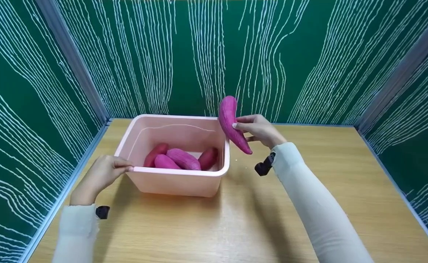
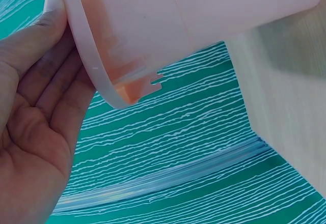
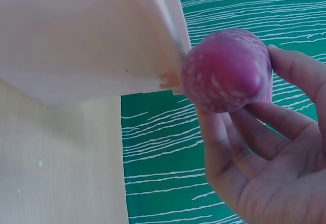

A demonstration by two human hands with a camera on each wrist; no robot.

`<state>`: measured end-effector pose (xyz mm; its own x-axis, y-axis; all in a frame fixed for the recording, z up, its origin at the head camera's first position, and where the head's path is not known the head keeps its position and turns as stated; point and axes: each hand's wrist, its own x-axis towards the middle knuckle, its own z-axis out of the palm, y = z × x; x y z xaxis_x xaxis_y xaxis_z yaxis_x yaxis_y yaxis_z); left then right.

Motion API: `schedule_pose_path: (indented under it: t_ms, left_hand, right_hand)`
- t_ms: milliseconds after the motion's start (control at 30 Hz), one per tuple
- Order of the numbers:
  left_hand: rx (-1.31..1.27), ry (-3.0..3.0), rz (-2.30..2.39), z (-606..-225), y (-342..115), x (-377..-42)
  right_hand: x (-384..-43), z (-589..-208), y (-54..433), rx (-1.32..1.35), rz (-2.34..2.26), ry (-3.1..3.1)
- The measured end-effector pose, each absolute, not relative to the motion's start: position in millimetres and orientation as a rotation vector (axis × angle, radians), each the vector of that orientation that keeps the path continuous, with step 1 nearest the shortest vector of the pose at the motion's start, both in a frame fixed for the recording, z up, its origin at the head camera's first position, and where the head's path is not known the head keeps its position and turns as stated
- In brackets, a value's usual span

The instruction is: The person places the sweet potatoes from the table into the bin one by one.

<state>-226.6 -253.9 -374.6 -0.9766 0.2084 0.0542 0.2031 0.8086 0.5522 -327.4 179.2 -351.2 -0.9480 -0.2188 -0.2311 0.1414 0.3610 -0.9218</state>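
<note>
A curved magenta sweet potato point(image 1: 229, 118) is gripped between the thumb and fingers of my right hand point(image 1: 259, 130), upright and tilted by the right rim of a pink plastic bin point(image 1: 177, 183). The right wrist view shows one rounded end of the sweet potato point(image 3: 226, 74) close to the bin's rim; whether they touch I cannot tell. My left hand point(image 1: 102, 177) pinches the front left corner of the bin's rim, thumb on one side in the left wrist view. Inside the bin lie two magenta sweet potatoes point(image 1: 184, 159) and two redder ones point(image 1: 208, 158).
The bin stands on a wood-grain table point(image 1: 327, 175). Green panels point(image 1: 309, 47) with wavy white lines enclose the back and both sides, joined by grey metal posts point(image 1: 73, 54). Small black devices point(image 1: 264, 166) sit at both wrists.
</note>
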Motion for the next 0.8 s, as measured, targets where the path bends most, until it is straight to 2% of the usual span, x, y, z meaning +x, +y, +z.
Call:
schedule_pose_path:
  t_ms: [500,800]
  left_hand:
    - [0.335,2.961,0.925,-373.2,-254.0,-226.3]
    - [0.429,3.018,0.913,-374.6,-253.3,-226.1]
  right_hand:
    - [-327.5,-342.5,161.4,-0.119,-1.575,2.316]
    - [-329.6,-344.3,153.0,-0.134,-1.601,2.295]
